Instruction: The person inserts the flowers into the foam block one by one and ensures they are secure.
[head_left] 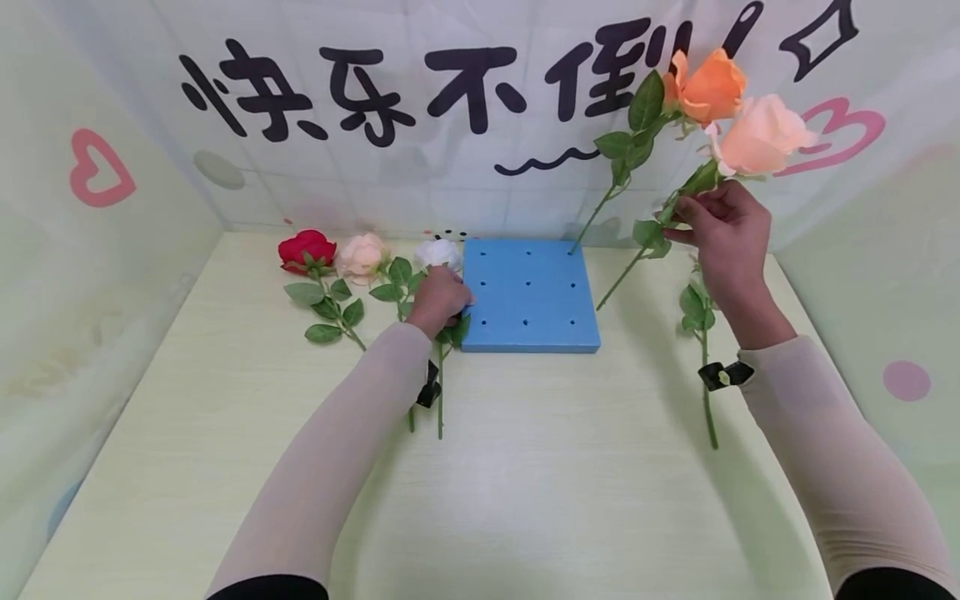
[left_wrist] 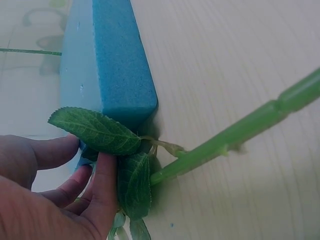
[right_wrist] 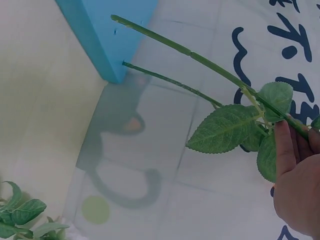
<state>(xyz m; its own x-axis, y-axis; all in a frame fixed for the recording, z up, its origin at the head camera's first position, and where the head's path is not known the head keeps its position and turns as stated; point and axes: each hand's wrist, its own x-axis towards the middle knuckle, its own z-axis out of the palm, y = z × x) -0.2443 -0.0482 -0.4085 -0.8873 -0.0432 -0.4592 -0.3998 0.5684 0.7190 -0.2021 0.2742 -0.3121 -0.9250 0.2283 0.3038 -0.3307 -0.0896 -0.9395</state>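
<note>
My right hand (head_left: 731, 237) pinches the leafy green stem of a pale pink rose (head_left: 761, 137), tilted with its bloom up to the right. In the right wrist view the lower end of that stem (right_wrist: 150, 34) overlaps the blue foam block (right_wrist: 90, 35). An orange rose (head_left: 708, 87) leans from the block's far right hole. My left hand (head_left: 441, 300) grips the left edge of the block (head_left: 528, 300), thumb and fingers on either side of it. Green leaves (left_wrist: 97, 131) partly cover those fingers in the left wrist view.
Left of the block lie a red rose (head_left: 306, 250), a light pink rose (head_left: 362, 257) and a white rose (head_left: 438, 252), their stems partly behind my left arm. Another leafy stem (head_left: 705, 358) lies by my right wrist. A printed backdrop (head_left: 480, 183) stands behind the table (head_left: 525, 467).
</note>
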